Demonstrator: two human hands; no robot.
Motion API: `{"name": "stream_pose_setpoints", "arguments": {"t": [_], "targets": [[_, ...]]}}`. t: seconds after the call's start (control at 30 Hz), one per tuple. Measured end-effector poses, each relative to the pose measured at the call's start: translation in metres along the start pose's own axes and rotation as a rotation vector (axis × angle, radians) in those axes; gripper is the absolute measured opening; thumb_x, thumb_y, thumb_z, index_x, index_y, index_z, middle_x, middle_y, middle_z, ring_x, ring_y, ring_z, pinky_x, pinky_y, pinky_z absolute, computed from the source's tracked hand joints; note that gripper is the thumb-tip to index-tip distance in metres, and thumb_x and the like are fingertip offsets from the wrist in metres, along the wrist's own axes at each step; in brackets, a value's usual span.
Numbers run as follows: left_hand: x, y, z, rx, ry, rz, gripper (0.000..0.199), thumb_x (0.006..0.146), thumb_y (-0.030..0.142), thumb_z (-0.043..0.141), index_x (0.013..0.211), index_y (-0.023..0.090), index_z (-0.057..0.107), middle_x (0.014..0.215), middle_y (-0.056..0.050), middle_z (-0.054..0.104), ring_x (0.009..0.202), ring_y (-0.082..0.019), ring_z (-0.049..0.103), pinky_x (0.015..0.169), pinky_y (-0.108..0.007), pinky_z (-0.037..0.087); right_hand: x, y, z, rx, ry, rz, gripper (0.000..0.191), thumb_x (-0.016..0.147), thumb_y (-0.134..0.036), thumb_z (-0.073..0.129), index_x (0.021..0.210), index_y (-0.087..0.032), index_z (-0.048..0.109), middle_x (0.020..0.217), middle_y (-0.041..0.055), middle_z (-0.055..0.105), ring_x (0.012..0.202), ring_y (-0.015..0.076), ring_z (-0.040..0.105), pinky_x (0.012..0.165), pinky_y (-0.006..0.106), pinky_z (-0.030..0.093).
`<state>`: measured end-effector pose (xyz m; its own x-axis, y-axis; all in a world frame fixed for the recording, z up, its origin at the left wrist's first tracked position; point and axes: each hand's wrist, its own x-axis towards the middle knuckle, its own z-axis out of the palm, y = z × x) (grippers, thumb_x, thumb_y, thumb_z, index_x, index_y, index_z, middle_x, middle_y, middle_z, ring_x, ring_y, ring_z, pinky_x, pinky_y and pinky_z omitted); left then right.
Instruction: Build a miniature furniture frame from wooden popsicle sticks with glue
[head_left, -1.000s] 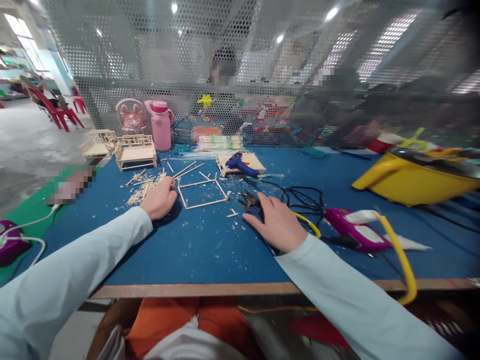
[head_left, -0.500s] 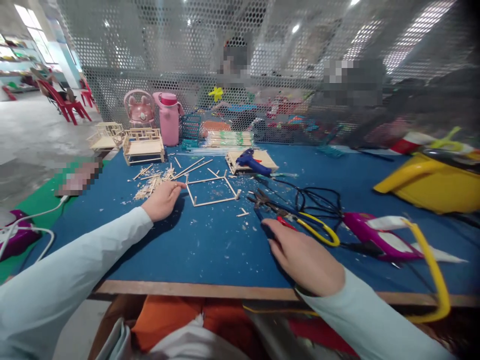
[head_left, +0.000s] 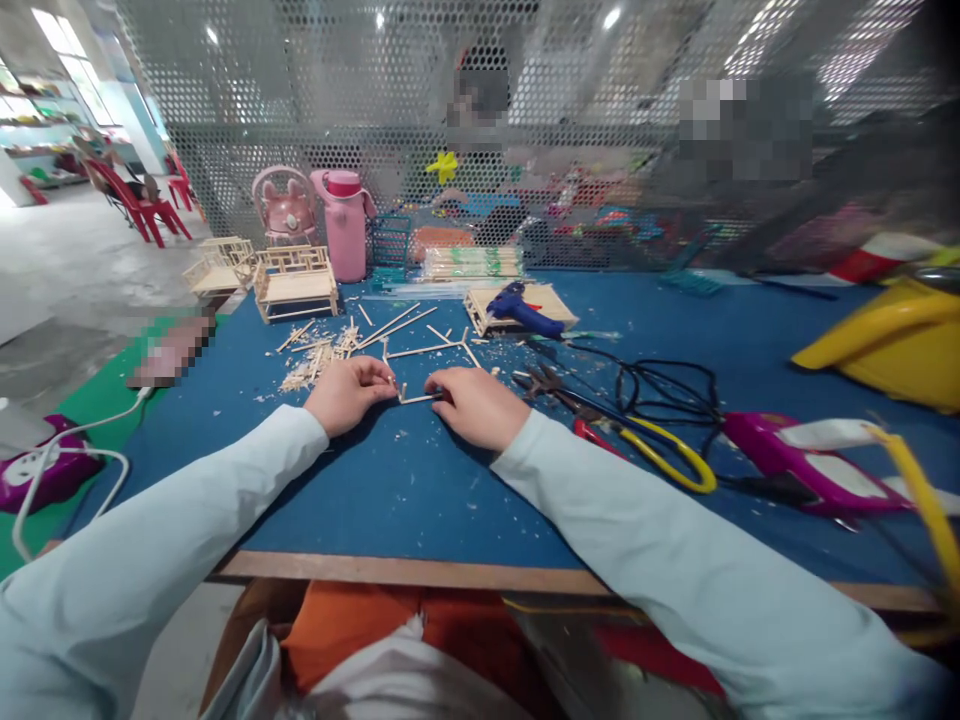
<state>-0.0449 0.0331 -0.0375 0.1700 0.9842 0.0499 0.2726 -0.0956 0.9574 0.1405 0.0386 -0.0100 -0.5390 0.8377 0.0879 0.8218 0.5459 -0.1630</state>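
A rectangular frame of thin wooden sticks lies on the blue tabletop, with short upright pegs at its corners. My left hand pinches at its near left corner, thumb and finger closed. My right hand has its fingers closed on the near bar and hides the near right part. Just beyond my left hand is a pile of loose sticks and offcuts. To the right of my right hand lie pliers with yellow handles.
A blue glue gun rests on a small stick platform. Miniature stick benches and a pink bottle stand at the back left. Black cable, a purple power strip and a yellow container occupy the right. Perforated mesh borders the far edge.
My right hand has moved left from beside the pliers to the frame's near bar. My left hand has shifted to the near left corner of the frame.
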Motion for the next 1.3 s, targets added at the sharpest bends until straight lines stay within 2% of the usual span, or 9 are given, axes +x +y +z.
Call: {"name": "stream_pose_setpoints", "arguments": {"t": [0.1, 0.23, 0.37, 0.6, 0.83, 1.2, 1.3], "targets": [[0.001, -0.002, 0.003, 0.013, -0.005, 0.007, 0.02, 0.066, 0.013, 0.063, 0.085, 0.012, 0.058, 0.07, -0.003, 0.069, 0.067, -0.013, 0.064, 0.073, -0.031, 0.05, 0.002, 0.003, 0.012, 0.041, 0.045, -0.014, 0.015, 0.08, -0.02, 0.051, 0.086, -0.017, 0.065, 0.09, 0.0073, 0.066, 0.085, 0.0172, 0.058, 0.075, 0.026, 0.04], [0.0, -0.003, 0.006, 0.109, 0.001, 0.038, 0.046, 0.066, 0.013, 0.064, 0.111, 0.011, 0.054, 0.075, -0.006, 0.071, 0.072, -0.016, 0.065, 0.077, -0.034, 0.049, 0.001, 0.004, 0.016, 0.093, 0.087, -0.024, 0.014, 0.08, -0.018, 0.051, 0.081, -0.017, 0.065, 0.087, 0.0059, 0.065, 0.083, 0.0155, 0.058, 0.076, 0.026, 0.041], [0.0, -0.004, 0.006, 0.15, 0.007, 0.072, 0.057, 0.067, 0.014, 0.065, 0.122, 0.012, 0.05, 0.076, -0.005, 0.071, 0.074, -0.016, 0.065, 0.082, -0.035, 0.048, 0.002, 0.004, 0.017, 0.093, 0.097, -0.023, 0.014, 0.08, -0.017, 0.051, 0.081, -0.017, 0.065, 0.087, 0.0056, 0.065, 0.083, 0.0154, 0.057, 0.075, 0.026, 0.04], [0.001, -0.005, 0.004, 0.238, 0.007, 0.094, 0.041, 0.066, 0.018, 0.066, 0.107, 0.013, 0.061, 0.076, -0.006, 0.071, 0.075, -0.018, 0.066, 0.08, -0.035, 0.049, 0.002, 0.003, 0.018, 0.101, 0.107, -0.022, 0.014, 0.08, -0.017, 0.051, 0.081, -0.017, 0.064, 0.087, 0.0053, 0.065, 0.082, 0.0157, 0.057, 0.074, 0.025, 0.04], [0.002, -0.005, 0.007, 0.25, 0.008, 0.115, 0.013, 0.065, 0.016, 0.065, 0.077, 0.014, 0.066, 0.074, -0.005, 0.071, 0.071, -0.017, 0.066, 0.074, -0.032, 0.051, 0.002, 0.002, 0.017, 0.098, 0.094, -0.002, 0.015, 0.08, -0.017, 0.05, 0.082, -0.018, 0.065, 0.088, 0.0055, 0.065, 0.082, 0.0156, 0.057, 0.074, 0.026, 0.04], [0.001, -0.003, 0.008, 0.239, -0.004, 0.133, 0.012, 0.065, 0.014, 0.063, 0.077, 0.015, 0.066, 0.073, -0.004, 0.07, 0.07, -0.015, 0.066, 0.073, -0.029, 0.052, 0.003, 0.003, 0.018, 0.079, 0.098, -0.015, 0.016, 0.08, -0.019, 0.051, 0.082, -0.017, 0.066, 0.086, 0.0053, 0.066, 0.079, 0.0159, 0.058, 0.071, 0.026, 0.041], [0.002, -0.005, 0.007, 0.254, -0.005, 0.143, 0.016, 0.065, 0.015, 0.064, 0.08, 0.014, 0.066, 0.074, -0.004, 0.07, 0.071, -0.016, 0.066, 0.074, -0.03, 0.051, -0.003, 0.006, 0.003, 0.135, 0.199, -0.018, 0.014, 0.077, -0.022, 0.055, 0.085, -0.017, 0.066, 0.081, 0.0036, 0.066, 0.073, 0.0145, 0.057, 0.068, 0.024, 0.041]]}}
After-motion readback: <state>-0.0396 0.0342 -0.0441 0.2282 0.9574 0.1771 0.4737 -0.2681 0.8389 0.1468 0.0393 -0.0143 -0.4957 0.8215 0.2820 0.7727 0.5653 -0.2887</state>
